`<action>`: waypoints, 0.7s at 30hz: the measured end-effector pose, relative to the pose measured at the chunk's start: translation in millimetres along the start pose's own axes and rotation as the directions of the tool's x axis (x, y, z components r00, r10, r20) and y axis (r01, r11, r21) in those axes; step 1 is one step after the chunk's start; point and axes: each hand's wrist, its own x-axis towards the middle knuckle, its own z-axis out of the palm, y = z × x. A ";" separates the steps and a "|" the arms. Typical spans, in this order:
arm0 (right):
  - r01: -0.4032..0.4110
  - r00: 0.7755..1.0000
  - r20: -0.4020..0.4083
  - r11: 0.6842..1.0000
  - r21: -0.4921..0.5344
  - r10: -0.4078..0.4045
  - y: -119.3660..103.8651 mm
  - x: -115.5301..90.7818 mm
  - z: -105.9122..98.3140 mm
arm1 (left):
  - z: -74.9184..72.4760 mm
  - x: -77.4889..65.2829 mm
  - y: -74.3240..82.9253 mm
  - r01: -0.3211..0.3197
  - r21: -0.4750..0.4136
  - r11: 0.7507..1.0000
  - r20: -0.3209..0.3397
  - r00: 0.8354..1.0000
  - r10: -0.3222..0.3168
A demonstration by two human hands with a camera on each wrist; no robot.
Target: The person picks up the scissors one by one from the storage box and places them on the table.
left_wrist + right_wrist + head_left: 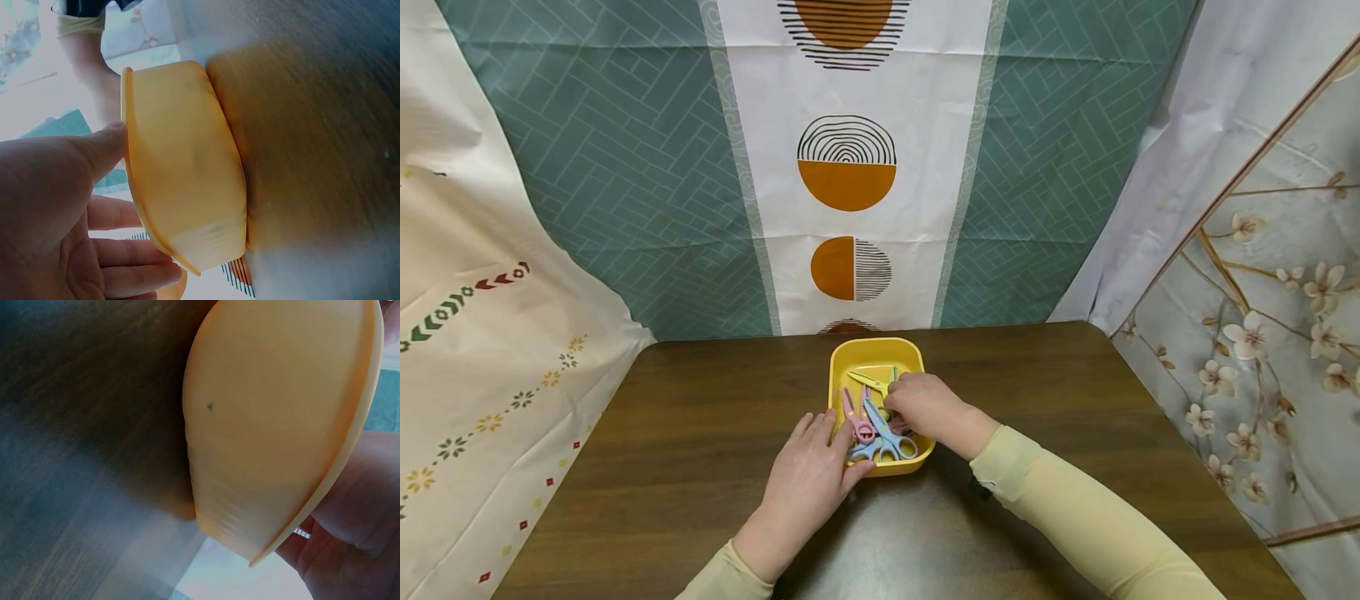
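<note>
A yellow plastic tray (880, 469) holds several pairs of small craft scissors. Among them are pink scissors (862, 427), light blue scissors (880, 421) and yellow scissors (871, 382). My left hand (808, 467) rests at the tray's left rim, its thumb by the near corner and its fingers loosely extended; in the left wrist view the thumb touches the rim. My right hand (925, 404) reaches over the right rim into the tray, fingers down beside the yellow scissors' handles. Its fingertips are hidden, so I cannot tell whether they grip a pair.
The tray stands on a dark brown wooden table (715, 417), near its far edge. Behind it hangs a green and white patterned curtain (865, 192). A cream cloth (482, 350) hangs at the left and a floral cloth (1262, 375) at the right.
</note>
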 end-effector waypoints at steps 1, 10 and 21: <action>0.005 1.000 -0.001 1.000 0.000 -0.005 0.0 -0.2 -0.3 | 0.2 0.0 -0.1 -0.001 -0.001 1.000 -0.001 1.000 0.001; -0.005 1.000 -0.010 1.000 -0.020 0.004 -1.1 -1.7 1.0 | 1.2 0.1 0.1 -0.007 -0.010 1.000 -0.023 1.000 0.007; -0.023 1.000 0.008 0.997 -0.073 0.024 -1.2 -1.1 2.7 | 2.0 0.0 -0.3 0.000 -0.016 1.000 -0.009 1.000 0.000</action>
